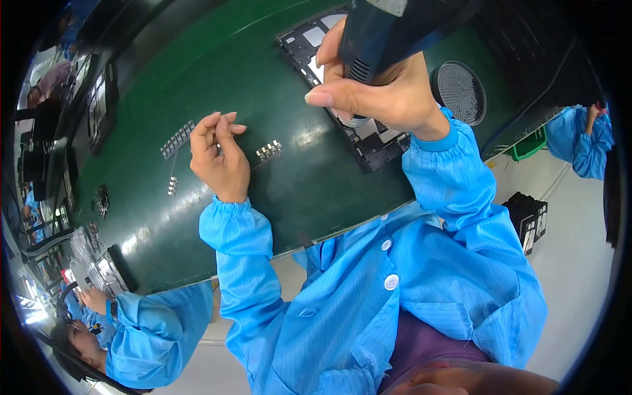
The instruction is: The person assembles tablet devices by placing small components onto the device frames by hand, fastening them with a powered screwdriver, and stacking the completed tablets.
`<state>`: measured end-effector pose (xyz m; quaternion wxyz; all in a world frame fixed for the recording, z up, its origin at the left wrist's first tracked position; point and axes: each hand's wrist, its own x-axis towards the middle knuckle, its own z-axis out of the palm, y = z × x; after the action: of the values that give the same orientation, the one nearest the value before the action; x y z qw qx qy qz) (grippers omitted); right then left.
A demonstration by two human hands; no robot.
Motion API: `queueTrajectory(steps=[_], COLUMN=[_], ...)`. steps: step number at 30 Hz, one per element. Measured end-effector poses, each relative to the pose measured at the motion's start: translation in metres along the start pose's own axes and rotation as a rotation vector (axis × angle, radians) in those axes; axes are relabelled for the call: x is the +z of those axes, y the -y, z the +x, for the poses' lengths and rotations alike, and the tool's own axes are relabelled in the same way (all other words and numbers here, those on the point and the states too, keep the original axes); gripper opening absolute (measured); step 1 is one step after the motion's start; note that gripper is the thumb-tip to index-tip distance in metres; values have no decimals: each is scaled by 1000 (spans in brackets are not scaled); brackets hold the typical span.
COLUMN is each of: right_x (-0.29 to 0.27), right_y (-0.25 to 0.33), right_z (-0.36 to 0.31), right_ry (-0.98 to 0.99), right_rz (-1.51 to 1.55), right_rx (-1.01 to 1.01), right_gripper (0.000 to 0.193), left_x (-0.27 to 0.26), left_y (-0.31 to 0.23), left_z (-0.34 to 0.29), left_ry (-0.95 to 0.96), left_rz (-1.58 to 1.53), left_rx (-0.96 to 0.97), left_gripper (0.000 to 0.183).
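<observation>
My right hand (388, 92) grips the dark electric screwdriver (388, 29) over the opened laptop chassis (368, 141) far right on the green tabletop (217, 72). My left hand (217, 155) pinches loosely, seemingly empty, with the small metal parts (268, 151) just right of it.

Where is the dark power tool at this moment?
In the head view, the dark power tool sits top centre, gripped by the right hand above the open device chassis on the green mat.

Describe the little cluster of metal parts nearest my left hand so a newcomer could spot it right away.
Start at the green work mat. The left hand hovers over its middle, and just right of its fingers lies a short row of small silvery parts. Unlike the longer row left of the hand, it lies toward the open dark device chassis.
</observation>
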<state>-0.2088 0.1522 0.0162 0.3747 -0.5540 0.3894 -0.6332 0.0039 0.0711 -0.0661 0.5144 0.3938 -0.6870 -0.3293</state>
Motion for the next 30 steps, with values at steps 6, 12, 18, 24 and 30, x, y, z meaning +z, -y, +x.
queueTrajectory(steps=[6, 12, 18, 24, 30], right_x=[0, 2, 2, 3, -3], right_y=[-5, -3, -9, -11, 5], right_z=[1, 0, -4, -12, -4], right_ry=[20, 23, 30, 42, 15], right_rz=[10, 4, -35, -115, -166], right_rx=[-39, -13, -28, 49, -101], right_gripper=[27, 27, 26, 27, 32], left_x=[1, -5, -5, 6, 50], left_y=[-1, 1, -21, -51, -68], left_z=[0, -3, -15, -45, -78], left_ry=[-10, 29, 133, 365, 658], left_rz=[7, 60, 100, 196, 63], left_rx=[-23, 18, 79, 269, 628], left_gripper=[13, 16, 19, 26, 26])
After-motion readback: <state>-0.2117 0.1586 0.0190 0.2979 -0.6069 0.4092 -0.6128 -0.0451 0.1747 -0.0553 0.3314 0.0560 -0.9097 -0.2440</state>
